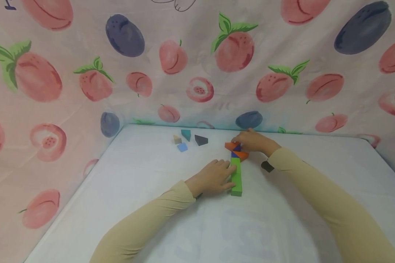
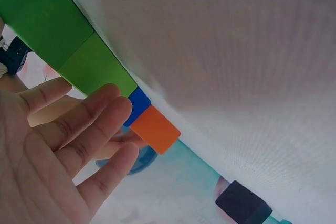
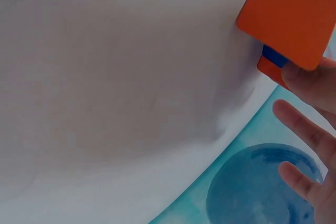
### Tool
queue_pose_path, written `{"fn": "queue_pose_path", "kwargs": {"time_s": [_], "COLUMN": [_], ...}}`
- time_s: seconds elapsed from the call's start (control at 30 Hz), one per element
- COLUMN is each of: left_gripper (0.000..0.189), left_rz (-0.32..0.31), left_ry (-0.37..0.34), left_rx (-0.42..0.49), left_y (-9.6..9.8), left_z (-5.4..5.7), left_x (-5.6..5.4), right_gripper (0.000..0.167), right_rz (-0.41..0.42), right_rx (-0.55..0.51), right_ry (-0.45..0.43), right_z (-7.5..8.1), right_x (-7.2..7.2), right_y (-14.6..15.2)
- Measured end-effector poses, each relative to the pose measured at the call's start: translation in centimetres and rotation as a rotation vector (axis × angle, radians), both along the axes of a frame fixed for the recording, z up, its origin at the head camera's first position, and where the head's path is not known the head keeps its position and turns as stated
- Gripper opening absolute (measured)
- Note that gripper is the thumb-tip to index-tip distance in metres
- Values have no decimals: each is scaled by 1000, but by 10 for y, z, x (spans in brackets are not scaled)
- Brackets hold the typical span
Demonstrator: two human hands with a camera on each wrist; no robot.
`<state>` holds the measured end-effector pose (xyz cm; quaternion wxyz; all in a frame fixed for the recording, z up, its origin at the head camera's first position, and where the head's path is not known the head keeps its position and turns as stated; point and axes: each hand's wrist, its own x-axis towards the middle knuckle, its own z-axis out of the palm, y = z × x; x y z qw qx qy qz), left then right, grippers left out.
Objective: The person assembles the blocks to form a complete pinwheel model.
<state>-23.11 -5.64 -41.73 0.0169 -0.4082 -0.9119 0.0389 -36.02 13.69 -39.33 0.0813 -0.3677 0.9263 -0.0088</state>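
Observation:
A row of blocks runs away from me across the table. Its near part is green blocks (image 1: 236, 177), followed by a small blue block (image 1: 234, 155), an orange block (image 1: 243, 156), a dark blue triangular block (image 1: 238, 147) and another orange block (image 1: 229, 146) at the far end. My left hand (image 1: 214, 177) lies along the left side of the green blocks, fingers spread and fairly straight, tips at their edge. At the far end, my right hand (image 1: 254, 140) pinches the dark blue block, thumb against its right side; the index finger is partly hidden behind the pieces.
Left of the row's far end lie loose blocks: beige (image 1: 177, 139), teal (image 1: 186, 134), dark grey (image 1: 201, 140) and light blue (image 1: 182, 147). A fruit-printed cloth (image 1: 145, 106) rises behind the white table (image 1: 145, 164). Beneath the right wrist shows a small dark object (image 1: 267, 166).

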Motion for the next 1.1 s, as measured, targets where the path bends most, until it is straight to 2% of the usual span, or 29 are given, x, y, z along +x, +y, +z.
{"fn": "queue_pose_path", "kwargs": {"time_s": [0.3, 1.1], "left_gripper": [47, 48], "left_rz": [-1, -4], "left_ry": [9, 28], "left_rx": [5, -9], "left_y": [0, 0], "left_z": [1, -3], "left_x": [0, -2], "right_gripper": [41, 45], "right_rz": [24, 25], "right_rx": [-12, 14], "right_ry": [6, -8], "right_z": [0, 1], "right_x": [2, 8], "right_y": [-3, -8]}}
